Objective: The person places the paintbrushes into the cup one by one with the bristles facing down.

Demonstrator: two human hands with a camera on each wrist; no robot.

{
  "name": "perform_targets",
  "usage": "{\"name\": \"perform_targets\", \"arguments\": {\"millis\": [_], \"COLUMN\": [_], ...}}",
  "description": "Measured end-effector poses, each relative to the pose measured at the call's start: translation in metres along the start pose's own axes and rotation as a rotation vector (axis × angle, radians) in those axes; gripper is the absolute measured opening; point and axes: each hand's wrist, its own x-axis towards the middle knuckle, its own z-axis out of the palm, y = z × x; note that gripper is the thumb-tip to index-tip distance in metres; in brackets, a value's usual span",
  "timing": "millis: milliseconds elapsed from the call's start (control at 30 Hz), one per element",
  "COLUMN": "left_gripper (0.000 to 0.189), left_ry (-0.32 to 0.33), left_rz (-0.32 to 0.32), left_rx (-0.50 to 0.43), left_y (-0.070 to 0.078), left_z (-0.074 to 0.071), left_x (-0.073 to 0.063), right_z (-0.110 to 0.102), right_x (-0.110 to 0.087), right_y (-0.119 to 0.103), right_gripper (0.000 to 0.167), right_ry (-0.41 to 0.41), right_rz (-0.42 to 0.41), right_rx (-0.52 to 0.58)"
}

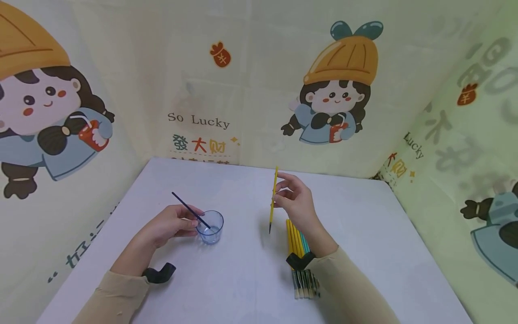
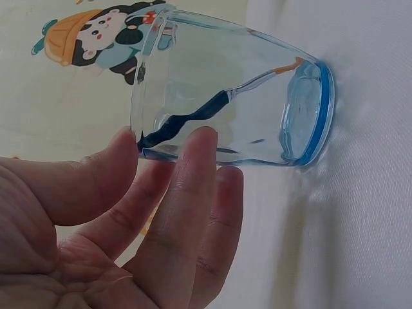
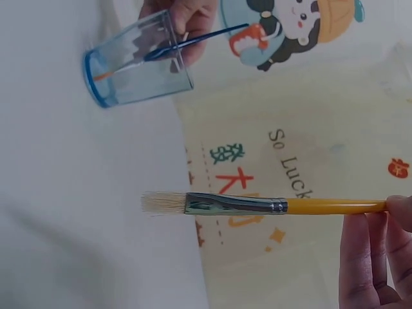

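Note:
A clear glass (image 1: pixel 210 229) with a bluish base stands upright on the left part of the table. My left hand (image 1: pixel 176 223) holds it near the rim, thumb and fingertips on its side. Inside the glass leans a dark blue paintbrush (image 1: pixel 186 206), its orange bristles (image 2: pixel 290 66) down at the bottom. Over the table my right hand (image 1: pixel 297 198) pinches a yellow paintbrush (image 1: pixel 274 189) by its handle. That brush hangs nearly upright, its pale flat bristles (image 3: pixel 163 203) pointing down, apart from the glass.
Below my right wrist lies a row of several paintbrushes (image 1: pixel 296 238), with yellow and turquoise handles and bristles towards me. Black wrist mounts (image 1: pixel 159 273) sit on both forearms. A printed cloth (image 1: pixel 259 90) hangs behind and beside the white table (image 1: pixel 243 288).

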Motion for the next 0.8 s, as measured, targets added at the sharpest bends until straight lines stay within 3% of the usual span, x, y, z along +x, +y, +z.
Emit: {"name": "perform_targets", "arguments": {"millis": [367, 800], "left_gripper": [0.039, 0.038], "left_ry": [0.008, -0.019], "left_rz": [-0.011, 0.03], "left_rx": [0.012, -0.02], "left_y": [0.003, 0.004], "left_z": [0.002, 0.001], "left_x": [-0.001, -0.002], "right_z": [0.029, 0.055], "right_x": [0.01, 0.022], "right_y": [-0.005, -0.01], "right_gripper": [0.056, 0.061], "right_ry": [-0.013, -0.008], "right_rz": [-0.048, -0.068], "right_rx": [0.073, 0.217]}}
